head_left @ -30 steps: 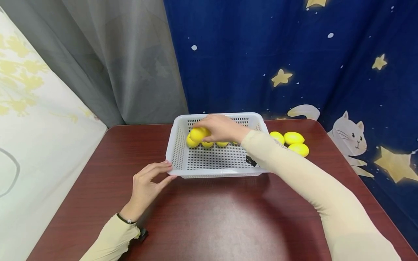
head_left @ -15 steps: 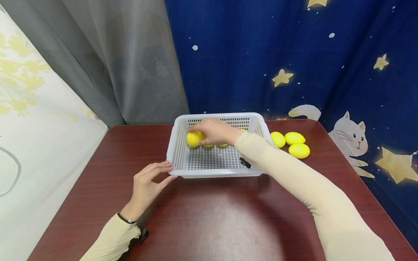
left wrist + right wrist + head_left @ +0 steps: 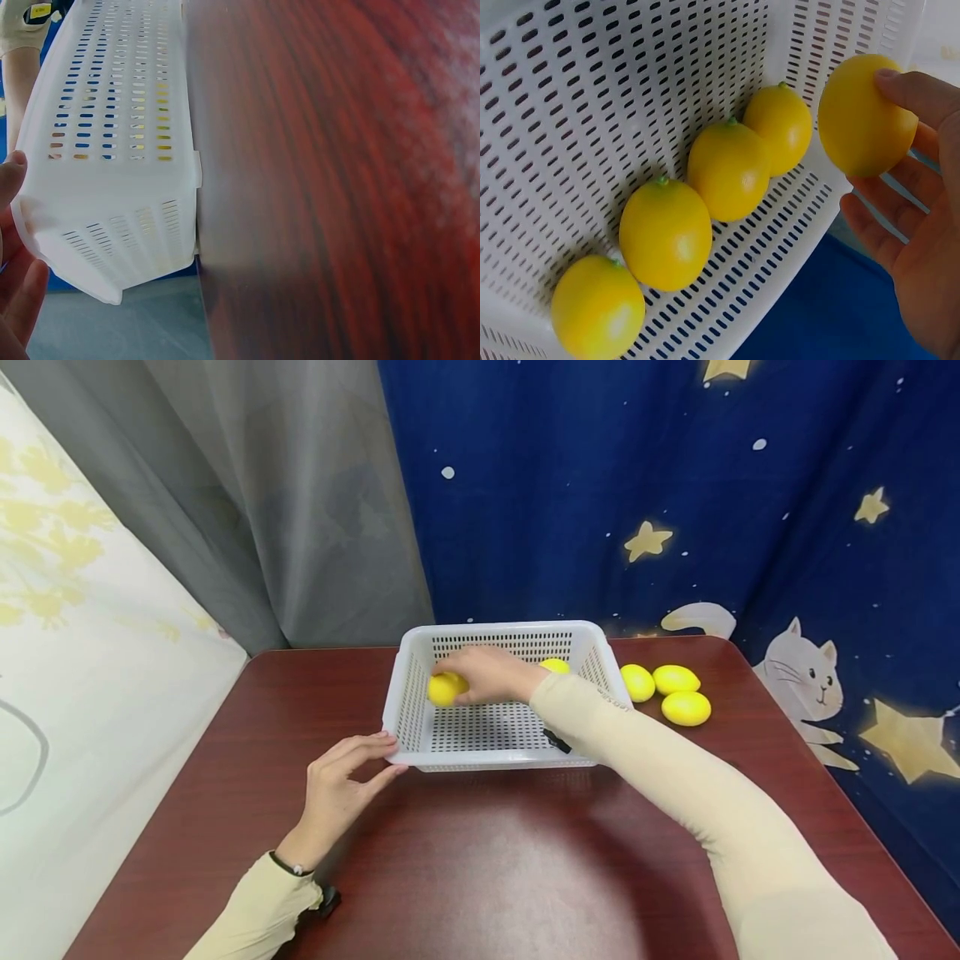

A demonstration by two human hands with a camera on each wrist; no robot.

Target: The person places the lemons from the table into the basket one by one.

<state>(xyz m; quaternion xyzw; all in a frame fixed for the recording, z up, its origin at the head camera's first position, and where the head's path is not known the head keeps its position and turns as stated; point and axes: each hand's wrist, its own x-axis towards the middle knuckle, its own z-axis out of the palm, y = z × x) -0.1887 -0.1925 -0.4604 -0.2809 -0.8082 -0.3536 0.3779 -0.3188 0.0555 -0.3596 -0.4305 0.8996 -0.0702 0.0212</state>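
Observation:
A white slotted plastic basket [image 3: 495,757] sits toward the back of the table. My left hand [image 3: 341,789] holds its front left corner, fingers and thumb at the rim; in the left wrist view those fingertips show beside the basket's corner [image 3: 105,184]. Inside the basket, my right hand [image 3: 491,675] grips a yellow lemon [image 3: 446,690] near the left end. The right wrist view shows this held lemon [image 3: 862,116] between thumb and fingers, above the basket floor. Several lemons [image 3: 666,236] lie in a row along one wall; in the head view the hand hides most of them.
Three more lemons [image 3: 684,708] lie on the dark red wooden table [image 3: 465,860], right of the basket. Behind the table hang a grey curtain [image 3: 330,510] and a blue star-patterned curtain [image 3: 540,502]. A pale patterned cloth [image 3: 90,652] stands along the left side.
My right hand has brought the held lemon slightly lower and nearer to me within the basket. A lemon at the back right of the basket now shows. My left hand stays at the corner.

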